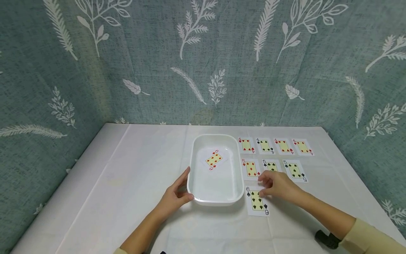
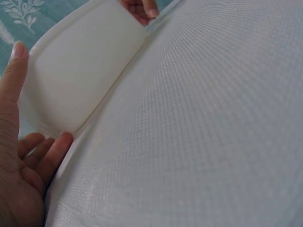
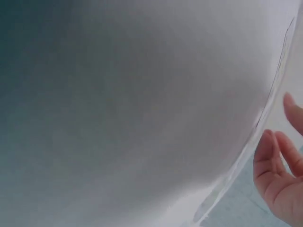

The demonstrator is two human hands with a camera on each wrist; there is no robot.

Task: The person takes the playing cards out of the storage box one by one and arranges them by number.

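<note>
A white rectangular tray (image 1: 216, 204) stands at the middle of the table, with a diamonds card (image 1: 214, 160) lying askew in it. My left hand (image 1: 175, 195) holds the tray by its near left corner; in the left wrist view the thumb and curled fingers lie about the tray's wall. My right hand (image 1: 279, 185) hovers over the near end of the card rows, its thumb over the edge of a six of spades (image 1: 256, 201). The right wrist view has a gap between thumb and fingers, with no card between them. Whether the thumb touches the six is unclear.
Right of the tray, several fours, among them a four of diamonds (image 1: 303, 147), form the back row. Before them lie a five of diamonds (image 1: 251, 169), a partly covered black five (image 1: 271, 165) and another black five (image 1: 295, 170). Patterned cloth (image 1: 158, 95) walls the table.
</note>
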